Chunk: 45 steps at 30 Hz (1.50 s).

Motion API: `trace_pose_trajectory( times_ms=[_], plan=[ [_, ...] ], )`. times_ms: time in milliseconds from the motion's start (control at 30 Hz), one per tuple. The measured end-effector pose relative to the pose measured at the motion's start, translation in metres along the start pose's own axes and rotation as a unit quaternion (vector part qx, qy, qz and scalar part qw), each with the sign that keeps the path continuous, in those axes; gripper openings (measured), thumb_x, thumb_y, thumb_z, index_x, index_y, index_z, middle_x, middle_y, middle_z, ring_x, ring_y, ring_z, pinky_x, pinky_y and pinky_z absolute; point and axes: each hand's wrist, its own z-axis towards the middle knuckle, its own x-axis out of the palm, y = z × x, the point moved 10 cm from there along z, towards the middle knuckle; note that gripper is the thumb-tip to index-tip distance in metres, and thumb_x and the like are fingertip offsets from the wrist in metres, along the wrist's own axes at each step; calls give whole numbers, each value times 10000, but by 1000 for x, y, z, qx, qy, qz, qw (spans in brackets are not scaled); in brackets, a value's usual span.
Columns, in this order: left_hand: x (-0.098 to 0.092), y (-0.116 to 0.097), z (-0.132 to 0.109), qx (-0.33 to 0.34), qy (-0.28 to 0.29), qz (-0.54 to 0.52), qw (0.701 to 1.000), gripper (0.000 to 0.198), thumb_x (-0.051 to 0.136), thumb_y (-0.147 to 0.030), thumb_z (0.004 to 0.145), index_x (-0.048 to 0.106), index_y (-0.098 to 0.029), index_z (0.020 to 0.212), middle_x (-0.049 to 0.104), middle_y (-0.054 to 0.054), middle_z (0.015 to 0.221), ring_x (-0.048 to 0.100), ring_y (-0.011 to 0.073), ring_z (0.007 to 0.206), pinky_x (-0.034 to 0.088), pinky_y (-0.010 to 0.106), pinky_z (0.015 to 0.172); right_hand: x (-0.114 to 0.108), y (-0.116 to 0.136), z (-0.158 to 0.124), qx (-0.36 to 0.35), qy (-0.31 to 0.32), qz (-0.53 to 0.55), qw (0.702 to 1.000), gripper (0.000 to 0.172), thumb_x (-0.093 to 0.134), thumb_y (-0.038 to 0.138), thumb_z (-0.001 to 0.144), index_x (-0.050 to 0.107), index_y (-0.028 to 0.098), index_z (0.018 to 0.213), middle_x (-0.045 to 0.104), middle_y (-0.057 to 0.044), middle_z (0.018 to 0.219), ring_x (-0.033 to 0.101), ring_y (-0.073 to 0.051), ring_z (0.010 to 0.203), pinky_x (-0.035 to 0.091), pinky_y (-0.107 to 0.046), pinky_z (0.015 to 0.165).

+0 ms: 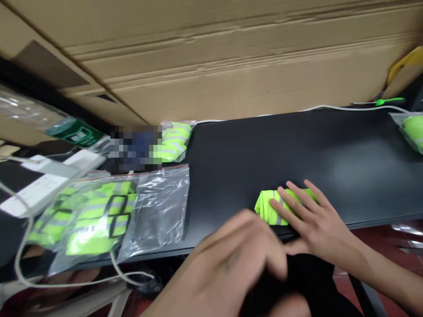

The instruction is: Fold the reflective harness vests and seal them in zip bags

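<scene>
A folded neon-yellow reflective vest [267, 207] with grey stripes lies near the front edge of the black table [238, 154]. My right hand [307, 215] rests flat over it, fingers spread, covering its right part. Closer to the camera, left of the vest, is my left hand [238, 255], slightly blurred. Its fingers bend downward and their tips are hidden, so I cannot see whether anything is in them. A dark gap shows between its forefinger and thumb.
Bagged yellow vests [99, 220] and a clear plastic bag [161, 207] lie at left beside a white power strip [56, 180]. Another bagged vest [173, 141] stands behind. Cardboard [247, 88] walls the back; a green-handled tool [386, 101] lies at far right.
</scene>
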Motion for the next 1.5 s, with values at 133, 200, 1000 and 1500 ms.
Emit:
trace_pose_trajectory(
  times_ms=[133,200,1000,1500],
  plan=[
    [44,34,47,26,44,121,991,643,705,-423,886,463,-211,1443,566,139,1447,427,363,1427,475,583,1087,-5,8,-2,-20,-23,-10,999,685,532,651,940,578,139,1393,618,-179,1394,547,-379,1305,422,-585,1081],
    [66,47,48,56,67,118,989,703,722,-460,872,438,-195,1458,628,139,1376,520,333,1355,459,570,1103,-7,9,-2,-29,-29,-10,999,550,612,511,951,607,139,1356,640,-176,1365,570,-382,1278,450,-585,1057],
    [54,70,68,-6,31,46,998,342,587,-467,968,684,-195,1152,626,111,1190,482,300,1221,449,483,1051,-16,-27,36,41,-76,-38,996,434,562,499,990,670,156,1232,733,-49,879,632,-187,722,449,-327,682],
    [44,102,74,-116,-67,36,990,322,718,-448,884,716,-141,981,605,114,1136,500,299,1164,478,456,1034,10,-66,90,-36,-39,79,995,527,449,536,1030,653,186,693,607,13,616,549,-116,579,273,-287,543]
  ],
)
